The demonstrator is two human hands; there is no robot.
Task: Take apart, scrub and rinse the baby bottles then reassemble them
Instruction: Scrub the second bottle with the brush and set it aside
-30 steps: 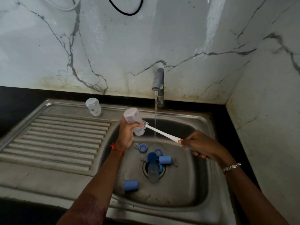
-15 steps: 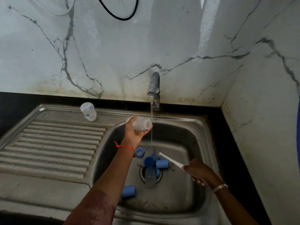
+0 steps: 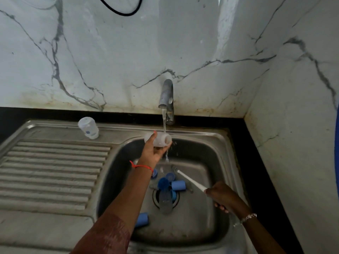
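Sink basin (image 3: 211,156), left hand (image 3: 153,153) holds bottle (image 3: 161,140) under tap (image 3: 166,96), brush (image 3: 189,180) seemingly mid-basin.

Head view, near, looking forward-down into sink (image 3: 218,162).

The left grip (image 3: 153,153) reaches forward palm-up, fingers curled; the right grip (image 3: 222,197), lower, is clenched.

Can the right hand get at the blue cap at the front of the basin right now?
Likely not readily: the right hand grips the brush, and the left forearm crosses over part of the blue cap. It looks near enough otherwise.
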